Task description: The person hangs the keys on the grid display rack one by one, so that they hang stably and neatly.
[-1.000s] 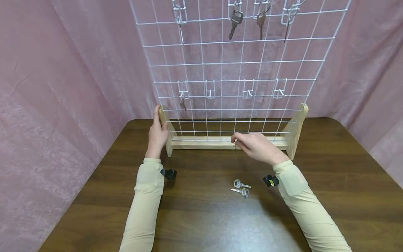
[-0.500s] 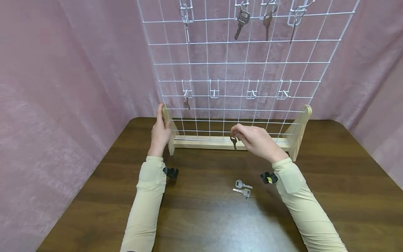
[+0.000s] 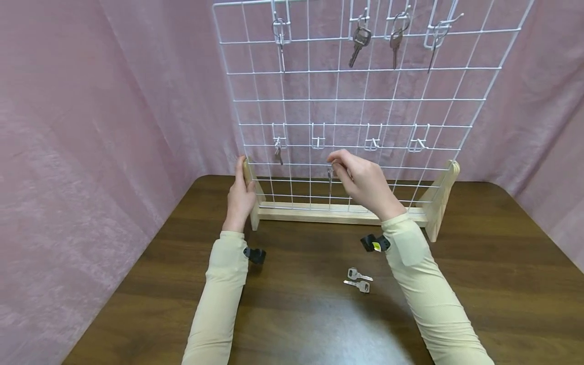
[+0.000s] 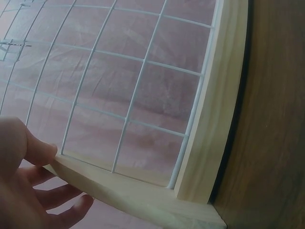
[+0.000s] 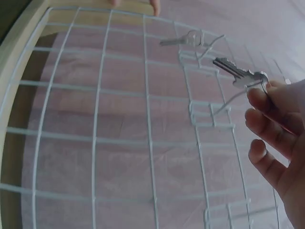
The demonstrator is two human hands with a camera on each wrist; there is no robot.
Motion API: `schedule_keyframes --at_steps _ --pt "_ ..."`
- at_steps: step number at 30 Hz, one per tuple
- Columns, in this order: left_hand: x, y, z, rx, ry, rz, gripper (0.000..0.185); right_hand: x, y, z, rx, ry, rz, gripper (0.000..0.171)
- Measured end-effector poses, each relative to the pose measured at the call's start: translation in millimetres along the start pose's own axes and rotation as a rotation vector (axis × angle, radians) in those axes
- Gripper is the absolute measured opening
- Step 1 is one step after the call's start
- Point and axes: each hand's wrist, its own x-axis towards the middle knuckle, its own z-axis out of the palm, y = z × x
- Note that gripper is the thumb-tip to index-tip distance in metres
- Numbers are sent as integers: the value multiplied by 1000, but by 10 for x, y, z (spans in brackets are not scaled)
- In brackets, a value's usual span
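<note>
My right hand (image 3: 360, 177) pinches a small ring with a silver key (image 5: 240, 76) on it, thumb against the fingertips. In the right wrist view the ring and key overlap the tip of a white hook (image 5: 228, 102), the second from the left in the lower row. At the left, my left hand (image 3: 241, 200) grips the side piece of a wooden stand (image 4: 138, 195), thumb on one face and fingers on the other. A white wire grid (image 3: 308, 100) rises from that stand. One key (image 3: 279, 154) hangs on the leftmost lower hook.
Two loose keys, one (image 3: 360, 275) behind the other (image 3: 358, 286), lie on the brown wooden table (image 3: 301, 314). Several keys, among them a dark-headed key (image 3: 360, 40), hang from the upper hooks. Behind the grid is a pink curtain (image 3: 150, 101).
My right hand has lifted the key from low by the stand's base bar up to the lower hook row, slightly leftward. The left hand keeps its grip on the stand. The head view has shifted.
</note>
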Motion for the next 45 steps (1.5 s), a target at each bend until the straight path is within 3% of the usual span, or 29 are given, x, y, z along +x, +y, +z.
schedule_keyframes --at_steps 7,15,25,45 --pt "15 10 14 5 7 -8 71 199 -61 94 3 7 -5 14" --pt "49 33 16 4 -2 -18 70 347 -60 154 68 53 81 15" --pt "44 66 24 14 -13 -23 69 337 -17 215 98 73 215 16" --pt "8 13 3 3 -10 -27 71 324 13 275 105 54 224 15"
